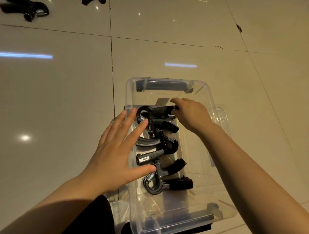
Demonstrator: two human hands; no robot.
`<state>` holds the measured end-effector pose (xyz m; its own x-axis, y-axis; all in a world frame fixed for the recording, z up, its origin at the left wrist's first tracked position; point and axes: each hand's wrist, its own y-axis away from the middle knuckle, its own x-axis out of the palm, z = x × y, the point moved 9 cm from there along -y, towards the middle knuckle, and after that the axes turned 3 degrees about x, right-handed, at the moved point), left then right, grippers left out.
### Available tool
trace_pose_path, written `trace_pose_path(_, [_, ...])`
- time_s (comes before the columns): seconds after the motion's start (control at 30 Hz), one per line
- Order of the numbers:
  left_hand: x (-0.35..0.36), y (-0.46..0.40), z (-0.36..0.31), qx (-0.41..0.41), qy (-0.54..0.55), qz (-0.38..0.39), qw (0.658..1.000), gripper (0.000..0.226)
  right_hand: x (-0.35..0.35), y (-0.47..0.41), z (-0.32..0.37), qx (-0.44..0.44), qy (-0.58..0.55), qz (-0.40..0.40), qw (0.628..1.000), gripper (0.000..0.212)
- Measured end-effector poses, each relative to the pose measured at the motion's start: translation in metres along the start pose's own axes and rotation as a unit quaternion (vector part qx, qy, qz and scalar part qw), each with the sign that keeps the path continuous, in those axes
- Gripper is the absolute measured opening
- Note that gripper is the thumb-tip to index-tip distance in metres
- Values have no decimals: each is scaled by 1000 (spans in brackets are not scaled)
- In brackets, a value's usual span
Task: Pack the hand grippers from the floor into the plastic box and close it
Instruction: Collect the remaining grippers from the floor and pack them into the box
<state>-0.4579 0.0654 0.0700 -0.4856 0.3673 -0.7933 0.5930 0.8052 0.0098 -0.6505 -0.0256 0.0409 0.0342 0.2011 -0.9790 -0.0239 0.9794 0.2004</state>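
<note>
A clear plastic box (pixel 211 100) stands open on the tiled floor. Three black hand grippers lie inside it in a row. My right hand (pixel 190 113) reaches into the box and grips the handle of the far hand gripper (pixel 158 115). The middle hand gripper (pixel 160 142) and the near hand gripper (pixel 167 178) lie loose on the box floor. My left hand (pixel 120 150) hovers over the box's left wall with fingers spread and straight, holding nothing. More hand grippers (pixel 33 11) lie on the floor at the far left.
The box's clear lid (pixel 224 117) lies partly under the box on its right side. Dark latches sit at the far end (pixel 163 85) and near end of the box. Another dark object (pixel 93 1) lies at the top edge. Glossy beige tiles surround everything.
</note>
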Motion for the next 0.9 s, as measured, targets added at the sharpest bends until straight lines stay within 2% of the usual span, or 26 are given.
trace_pose_path(0.1, [1, 0, 1, 2, 9, 2, 1000, 97, 10, 8, 6, -13, 73, -29, 997, 38])
trace_pose_path(0.2, [1, 0, 1, 8, 6, 1, 1000, 96, 38, 21, 19, -53, 72, 11, 996, 46])
trace_pose_path(0.3, [2, 1, 1, 9, 6, 4, 1000, 97, 71, 29, 16, -54, 80, 61, 993, 50])
trace_pose_path(0.57, [3, 3, 3, 8, 8, 1, 1000, 98, 80, 29, 8, -21, 47, 60, 997, 53])
trace_pose_path(0.63, [3, 2, 4, 6, 4, 2, 1000, 97, 79, 35, 8, -9, 24, 75, 997, 57])
trace_pose_path(0.73, [2, 2, 3, 4, -15, 9, 1000, 94, 62, 56, 15, 27, -81, 67, 994, 53])
trace_pose_path(0.83, [-6, 3, 2, -14, -39, 40, 998, 97, 22, 95, 29, 34, -185, 34, 982, 54])
trace_pose_path(0.9, [-24, 9, -5, -27, -41, 55, 997, 98, -17, 121, 37, 17, -208, 9, 978, 56])
